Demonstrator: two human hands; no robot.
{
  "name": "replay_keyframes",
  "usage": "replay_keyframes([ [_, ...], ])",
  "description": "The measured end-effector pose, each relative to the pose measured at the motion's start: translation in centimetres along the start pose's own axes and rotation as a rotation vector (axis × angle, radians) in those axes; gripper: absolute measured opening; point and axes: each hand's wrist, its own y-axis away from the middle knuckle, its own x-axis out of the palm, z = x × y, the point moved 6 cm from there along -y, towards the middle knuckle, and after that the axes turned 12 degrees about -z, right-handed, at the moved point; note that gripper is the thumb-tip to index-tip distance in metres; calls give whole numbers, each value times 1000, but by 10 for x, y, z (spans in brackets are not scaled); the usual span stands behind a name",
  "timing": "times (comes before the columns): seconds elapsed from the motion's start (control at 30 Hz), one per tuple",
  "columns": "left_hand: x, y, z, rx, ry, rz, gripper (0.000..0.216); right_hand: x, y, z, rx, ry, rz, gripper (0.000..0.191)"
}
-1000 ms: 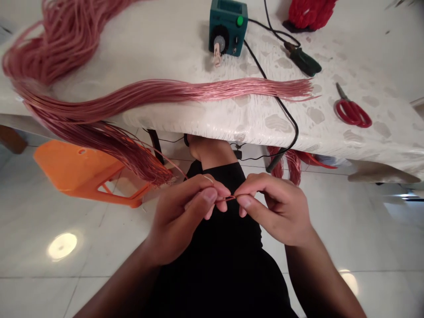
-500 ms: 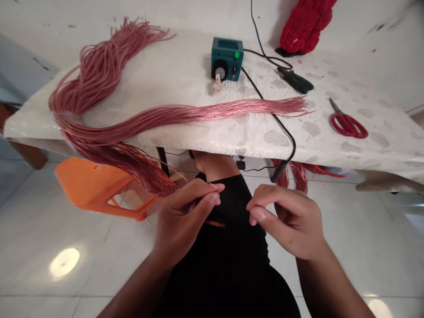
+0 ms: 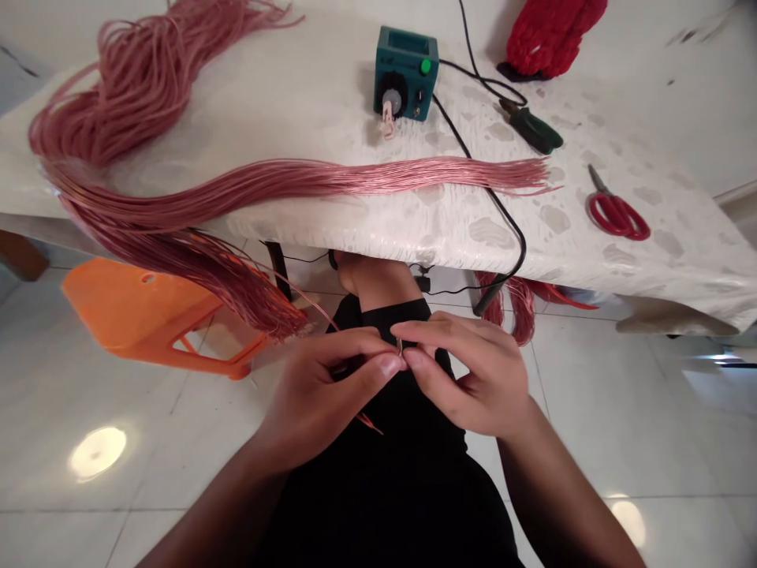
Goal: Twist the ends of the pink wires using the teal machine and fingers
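My left hand [image 3: 331,386] pinches a thin pinkish-red wire [image 3: 304,293] between thumb and forefinger. That strand runs back toward the hanging end of a large wire bundle [image 3: 236,284], which drapes over the table's front edge. Below the left fingers, reddish strand ends [image 3: 370,424] stick out over my dark clothing. My right hand [image 3: 473,371] meets the left fingertips, its forefinger and thumb around a small pale wire end [image 3: 400,347]. Part of this end is hidden by the fingers.
On the patterned tablecloth [image 3: 331,229] stand a teal box with a green button [image 3: 405,75], green-handled pliers [image 3: 535,130], red scissors [image 3: 618,213] and a red bundle [image 3: 553,35]. A black cable [image 3: 509,213] crosses the front edge. An orange stool [image 3: 136,315] stands at left; more wire [image 3: 520,312] hangs below the table.
My right hand has moved left and its fingertips now meet the left hand's at the wire end. The view has shifted, so the table sits slightly higher.
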Motion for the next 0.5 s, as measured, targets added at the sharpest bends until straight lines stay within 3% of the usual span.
replay_keyframes([
  [0.17, 0, -1, -3, 18, 28, 8, 18, -2, 2, 2, 2, 1, -80, 23],
  [0.37, 2, -1, -7, 37, 32, 14, 19, -1, 6, -11, 273, -64, -87, 12],
  [0.5, 3, -1, -8, 47, 12, -2, 20, 3, 7, -11, 365, -77, -78, 5],
])
